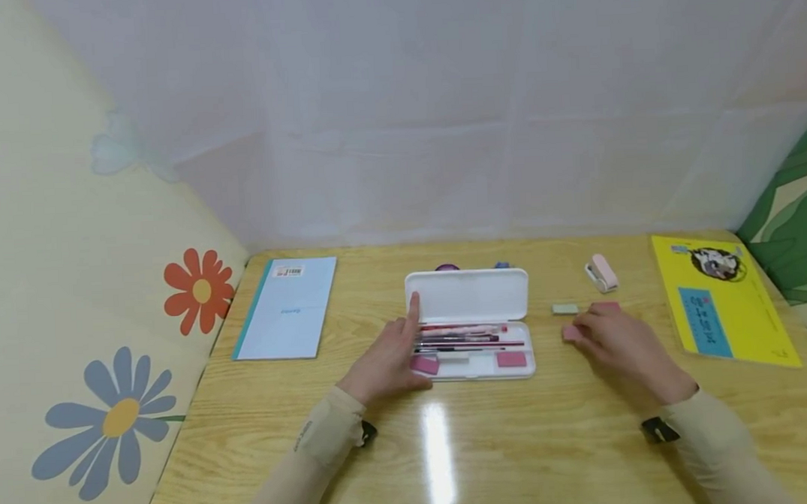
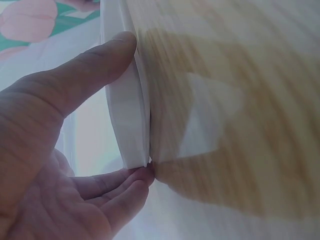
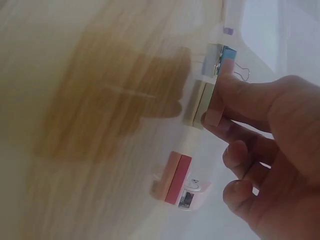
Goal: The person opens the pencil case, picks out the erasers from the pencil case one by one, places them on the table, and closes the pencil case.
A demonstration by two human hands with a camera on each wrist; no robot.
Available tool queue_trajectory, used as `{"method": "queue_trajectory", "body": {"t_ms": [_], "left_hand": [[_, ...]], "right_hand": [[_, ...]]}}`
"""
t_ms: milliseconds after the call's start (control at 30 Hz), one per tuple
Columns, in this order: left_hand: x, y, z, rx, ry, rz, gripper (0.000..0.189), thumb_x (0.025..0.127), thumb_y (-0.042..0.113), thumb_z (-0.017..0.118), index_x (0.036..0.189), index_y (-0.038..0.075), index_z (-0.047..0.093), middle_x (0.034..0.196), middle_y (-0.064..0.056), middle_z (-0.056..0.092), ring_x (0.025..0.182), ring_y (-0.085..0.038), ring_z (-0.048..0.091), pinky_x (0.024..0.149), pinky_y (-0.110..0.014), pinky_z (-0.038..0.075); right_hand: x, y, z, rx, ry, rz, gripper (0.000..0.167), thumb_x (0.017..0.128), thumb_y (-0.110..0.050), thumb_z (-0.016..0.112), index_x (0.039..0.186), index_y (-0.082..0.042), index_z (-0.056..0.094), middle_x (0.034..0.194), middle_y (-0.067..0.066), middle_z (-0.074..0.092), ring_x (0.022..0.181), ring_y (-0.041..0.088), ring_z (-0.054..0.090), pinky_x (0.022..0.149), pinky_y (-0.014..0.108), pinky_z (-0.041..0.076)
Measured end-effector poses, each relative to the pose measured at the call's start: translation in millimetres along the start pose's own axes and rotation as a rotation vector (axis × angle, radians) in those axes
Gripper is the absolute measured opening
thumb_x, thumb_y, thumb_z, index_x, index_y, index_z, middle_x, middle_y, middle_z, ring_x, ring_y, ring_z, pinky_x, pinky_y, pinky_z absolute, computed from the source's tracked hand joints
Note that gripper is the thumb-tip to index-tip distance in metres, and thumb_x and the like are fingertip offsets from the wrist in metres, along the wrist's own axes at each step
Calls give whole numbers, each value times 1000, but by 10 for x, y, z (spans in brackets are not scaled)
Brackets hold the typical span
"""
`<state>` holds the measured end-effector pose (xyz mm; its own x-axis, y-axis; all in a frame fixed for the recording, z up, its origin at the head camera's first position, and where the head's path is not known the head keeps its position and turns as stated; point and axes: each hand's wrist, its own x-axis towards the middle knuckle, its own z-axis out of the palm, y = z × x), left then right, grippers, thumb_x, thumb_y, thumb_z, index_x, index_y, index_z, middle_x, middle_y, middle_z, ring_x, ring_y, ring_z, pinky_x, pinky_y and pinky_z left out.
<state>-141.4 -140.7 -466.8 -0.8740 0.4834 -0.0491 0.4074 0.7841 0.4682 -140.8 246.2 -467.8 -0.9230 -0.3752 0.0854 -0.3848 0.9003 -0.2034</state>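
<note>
A white pencil case [image 1: 473, 295] stands with its lid up in the head view. Inside lie several pens [image 1: 468, 339], a pink eraser [image 1: 511, 359] at the right, another pink eraser [image 1: 425, 365] at the left and a white block [image 1: 452, 357]. My left hand [image 1: 388, 354] grips the case's left end, thumb along its near side [image 2: 125, 110]. Off to the right of the case, my right hand [image 1: 620, 340] pinches a small pink eraser [image 3: 216, 107] between thumb and forefinger. Close by are a pale green eraser [image 1: 564, 309] and a darker pink eraser [image 3: 181, 180].
A pink stapler [image 1: 602, 272] lies behind the right hand. A blue binder clip [image 3: 228, 54] and a round purple item [image 1: 448, 267] are behind the case. A light blue notebook [image 1: 287, 310] lies at left, a yellow book [image 1: 726, 298] at right.
</note>
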Motion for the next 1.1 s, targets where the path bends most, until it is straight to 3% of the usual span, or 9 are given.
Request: {"method": "queue_trajectory", "body": {"t_ms": [200,533,867,967,1100], "left_hand": [[-4,4,-6,4,-1,2,145,68,31,95,162,8,-12,136,-26,56,122,-36,54,110,-46,47],[-4,-6,-7,8,-4,12,146,68,31,96,162,8,-13,136,-26,56,122,-36,54,111,-45,47],[-8,2,2,6,-15,0,146,68,31,96,162,9,-14,139,-28,54,126,-38,53,113,-47,45],[-10,-1,7,2,-12,3,146,67,30,96,162,8,-13,139,-29,54,126,-39,53,114,-47,45],[-8,-5,7,-1,0,14,146,67,29,96,162,7,-12,138,-29,55,125,-39,53,113,-47,45]], "right_hand": [[17,23,7,-18,-32,-11,22,93,-27,75,99,-6,76,85,2,65,75,14,53,66,36,53],[50,5,24,-27,-17,-40,20,92,-27,75,97,-8,77,87,4,69,80,19,60,71,41,57],[60,-39,12,-20,-55,2,25,93,-31,74,102,-8,77,92,5,69,80,17,57,69,39,56],[57,-125,-42,8,-17,-24,26,92,-27,75,107,-6,76,98,7,71,84,20,63,73,41,59],[107,-324,-91,41,84,-130,24,87,-16,79,108,-5,75,101,10,73,89,25,69,76,44,60]]}}
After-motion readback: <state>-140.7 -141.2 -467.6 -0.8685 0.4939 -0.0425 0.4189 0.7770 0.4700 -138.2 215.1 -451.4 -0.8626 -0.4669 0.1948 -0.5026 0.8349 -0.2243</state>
